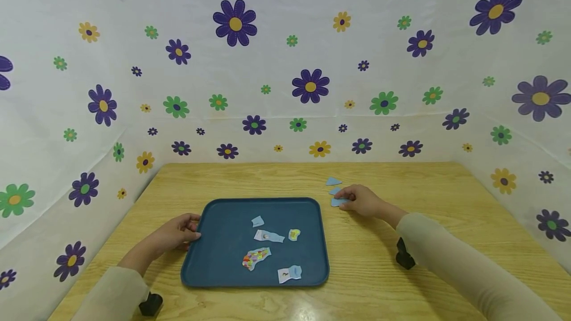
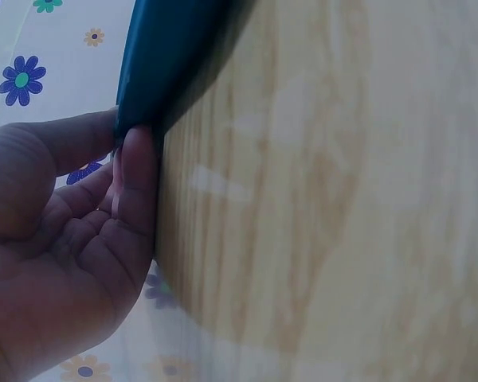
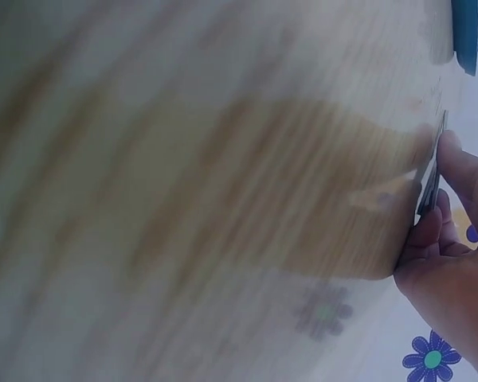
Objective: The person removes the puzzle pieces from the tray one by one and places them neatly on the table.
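A dark blue tray (image 1: 223, 266) lies on the wooden table (image 1: 401, 291) and holds several torn paper pieces, among them a colourful one (image 1: 256, 257). My left hand (image 1: 192, 229) holds the tray's left rim; in the left wrist view the thumb and a finger of the left hand (image 2: 127, 131) meet at the tray edge (image 2: 155, 64). Right of the tray, my right hand (image 1: 345, 198) pinches a light blue piece (image 1: 338, 202) lying on the table. The right wrist view shows that piece (image 3: 430, 179) edge-on between the thumb and fingers of the right hand (image 3: 438, 199).
Two more light blue pieces (image 1: 333, 181) (image 1: 334, 190) lie on the table just beyond the right hand. White cloth walls with flower prints (image 1: 285, 88) close in the table at the back and both sides. A black wrist mount (image 1: 405, 254) hangs under the right forearm.
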Motion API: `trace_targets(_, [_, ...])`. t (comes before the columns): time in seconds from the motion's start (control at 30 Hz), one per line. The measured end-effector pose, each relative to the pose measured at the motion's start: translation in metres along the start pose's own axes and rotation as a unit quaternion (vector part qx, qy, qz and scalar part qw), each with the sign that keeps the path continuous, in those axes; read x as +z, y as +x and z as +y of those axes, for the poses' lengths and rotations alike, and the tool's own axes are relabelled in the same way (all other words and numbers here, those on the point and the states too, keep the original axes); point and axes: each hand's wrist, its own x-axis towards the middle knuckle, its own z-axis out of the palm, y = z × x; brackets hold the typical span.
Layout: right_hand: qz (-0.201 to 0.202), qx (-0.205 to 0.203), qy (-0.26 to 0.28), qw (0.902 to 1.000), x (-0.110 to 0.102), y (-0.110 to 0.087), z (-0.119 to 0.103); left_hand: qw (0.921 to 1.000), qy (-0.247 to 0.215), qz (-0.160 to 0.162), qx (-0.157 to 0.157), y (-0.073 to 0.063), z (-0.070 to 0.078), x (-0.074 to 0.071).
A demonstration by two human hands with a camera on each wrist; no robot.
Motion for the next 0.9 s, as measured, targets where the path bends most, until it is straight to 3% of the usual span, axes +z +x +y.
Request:
trace_targets(0.6, [0.008, 0.010, -0.012, 0.9998, 0.001, -0.003, -0.008, 0.9999, 0.003, -0.015, 0.006, 0.000, 0.003, -0.002])
trace_targets(0.9, [0.015, 0.012, -0.013, 0.9997, 0.000, -0.005, -0.013, 1.0000, -0.004, -0.002, -0.002, 0.000, 0.002, -0.001])
